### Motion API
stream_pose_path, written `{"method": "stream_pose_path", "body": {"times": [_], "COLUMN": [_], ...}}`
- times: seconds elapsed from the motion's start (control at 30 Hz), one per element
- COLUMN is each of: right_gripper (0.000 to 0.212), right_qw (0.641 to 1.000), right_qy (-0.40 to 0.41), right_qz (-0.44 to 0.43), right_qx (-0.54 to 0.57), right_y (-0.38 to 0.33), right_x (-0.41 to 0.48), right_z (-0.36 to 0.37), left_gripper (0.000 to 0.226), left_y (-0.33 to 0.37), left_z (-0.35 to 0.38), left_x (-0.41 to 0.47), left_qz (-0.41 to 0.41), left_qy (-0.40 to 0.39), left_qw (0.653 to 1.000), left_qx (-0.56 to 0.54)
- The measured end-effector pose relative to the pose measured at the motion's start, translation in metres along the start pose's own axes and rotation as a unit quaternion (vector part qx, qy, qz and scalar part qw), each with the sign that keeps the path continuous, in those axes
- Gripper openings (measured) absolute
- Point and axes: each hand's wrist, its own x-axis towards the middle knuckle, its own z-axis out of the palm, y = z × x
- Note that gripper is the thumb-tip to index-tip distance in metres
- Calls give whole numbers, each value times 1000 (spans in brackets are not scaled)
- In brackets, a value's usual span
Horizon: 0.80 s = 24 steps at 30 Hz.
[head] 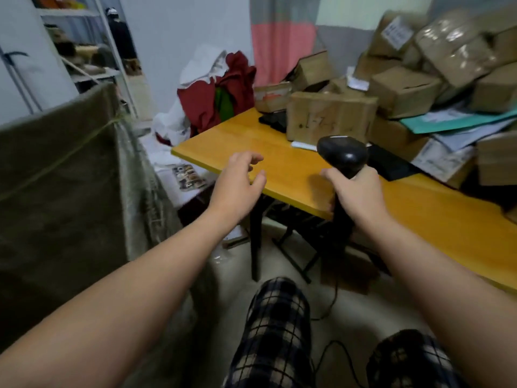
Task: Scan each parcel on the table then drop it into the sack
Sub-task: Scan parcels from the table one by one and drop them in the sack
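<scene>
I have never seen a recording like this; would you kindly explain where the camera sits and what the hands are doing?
There is no machine, only a person's two bare hands. The single picture comes from a camera worn on the head, looking forward and down at them. The right hand grips a black handheld scanner. The left hand is open and holds nothing, by the near edge of the yellow table. Brown cardboard parcels are piled at the table's far side, and an olive sack stands to the left.
</scene>
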Motion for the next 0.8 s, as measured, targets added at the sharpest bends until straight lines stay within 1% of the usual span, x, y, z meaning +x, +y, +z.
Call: {"method": "stream_pose_path", "body": {"times": [0.1, 0.2, 0.3, 0.43, 0.53, 0.6, 0.67, 0.73, 0.8], "right_gripper": [17, 17, 15, 17, 16, 15, 16, 18, 18], "right_qw": [999, 999, 999, 994, 990, 989, 987, 986, 987], "right_qy": [33, 48, 37, 46, 52, 50, 49, 43, 30], "right_qz": [6, 12, 32, 62, 71, 79, 88, 92, 93], "right_qx": [4, -4, 21, 81, 107, 117, 127, 132, 130], "right_y": [0, -2, -5, -1, 5, 9, 12, 14, 16], "right_x": [13, 29, 48, 66, 72, 75, 75, 73, 68], "right_z": [-37, -66, -86, -98, -101, -103, -105, -106, -107], "left_gripper": [31, 37, 52, 77, 94, 101, 97, 82, 66], "left_y": [20, 38, 57, 80, 89, 88, 86, 84, 80], "left_z": [25, 56, 89, 125, 139, 141, 138, 127, 113], "left_x": [28, 69, 118, 176, 208, 219, 219, 209, 192], "left_qz": [34, 72, 122, 174, 179, 159, 170, 208, 244], "left_qy": [-33, -73, -98, -120, -144, -167, -151, -115, -86], "left_qw": [999, 993, 979, 948, 917, 915, 908, 896, 893], "left_qx": [2, 55, 129, 238, 325, 332, 351, 376, 368]}}
